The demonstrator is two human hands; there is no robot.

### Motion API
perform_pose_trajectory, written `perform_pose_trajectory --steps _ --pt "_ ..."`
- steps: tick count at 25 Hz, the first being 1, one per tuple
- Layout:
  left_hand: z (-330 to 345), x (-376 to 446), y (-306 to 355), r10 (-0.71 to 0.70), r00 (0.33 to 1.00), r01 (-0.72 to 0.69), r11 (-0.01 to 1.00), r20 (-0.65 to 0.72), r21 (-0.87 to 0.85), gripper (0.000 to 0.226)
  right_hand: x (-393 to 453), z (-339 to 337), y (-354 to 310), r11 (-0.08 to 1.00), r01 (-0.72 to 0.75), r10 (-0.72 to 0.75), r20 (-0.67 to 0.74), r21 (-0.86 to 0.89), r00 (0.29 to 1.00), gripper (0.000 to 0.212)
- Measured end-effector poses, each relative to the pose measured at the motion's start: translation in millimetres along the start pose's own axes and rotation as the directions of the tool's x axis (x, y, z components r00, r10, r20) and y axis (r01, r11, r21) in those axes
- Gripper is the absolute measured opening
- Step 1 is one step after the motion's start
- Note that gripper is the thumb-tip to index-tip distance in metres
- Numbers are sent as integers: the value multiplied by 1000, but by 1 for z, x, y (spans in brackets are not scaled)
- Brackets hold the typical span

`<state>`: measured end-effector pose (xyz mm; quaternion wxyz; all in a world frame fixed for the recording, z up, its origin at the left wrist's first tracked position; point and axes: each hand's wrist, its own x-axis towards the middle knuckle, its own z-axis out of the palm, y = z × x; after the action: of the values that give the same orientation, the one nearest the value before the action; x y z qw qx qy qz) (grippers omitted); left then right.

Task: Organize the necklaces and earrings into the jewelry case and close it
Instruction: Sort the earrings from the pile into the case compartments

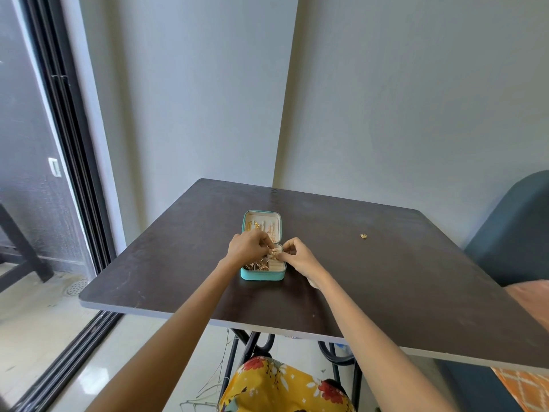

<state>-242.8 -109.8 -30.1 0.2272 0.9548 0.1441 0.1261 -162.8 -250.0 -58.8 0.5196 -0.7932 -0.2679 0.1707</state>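
Note:
A small teal jewelry case [261, 275] lies open in the middle of the dark table [386, 278], its cream-lined lid [262, 222] tipped back with gold chains hanging in it. Gold pieces fill the lower tray. Over that tray, my left hand [248, 248] and my right hand [298, 255] meet, and their fingertips pinch a small gold earring [274, 255] between them. One gold earring [364, 236] lies alone on the table, far to the right of the case.
The table stands against a pale wall corner. A sliding glass door with dark frames is on the left. A dark blue chair [517, 233] is at the right edge, with orange fabric below it. My lap in yellow floral cloth shows under the table's near edge.

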Motion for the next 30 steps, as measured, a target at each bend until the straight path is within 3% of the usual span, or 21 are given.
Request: perform_pose_trajectory --steps 8,11,13,17,22,30 --pt "-3 2 10 -2 1000 0 997 25 76 29 5 -1 3 999 1 -1 0 35 1000 20" --pt "-8 4 26 21 1000 -20 997 -10 79 29 7 -9 2 986 -7 6 8 168 1000 18" --pt "-5 11 48 84 996 -81 994 -41 69 28 8 -22 3 978 13 -1 -57 210 998 13" --pt "38 42 102 140 988 -143 988 -59 -54 29 10 -79 26 997 49 -26 -336 59 942 12" --pt "115 86 159 73 996 -54 937 44 -345 33 17 -147 80 980 -90 -24 -549 -179 836 12" --pt "156 148 189 -13 991 63 928 137 -367 41 70 -192 87 836 -312 51 -502 -451 863 20"
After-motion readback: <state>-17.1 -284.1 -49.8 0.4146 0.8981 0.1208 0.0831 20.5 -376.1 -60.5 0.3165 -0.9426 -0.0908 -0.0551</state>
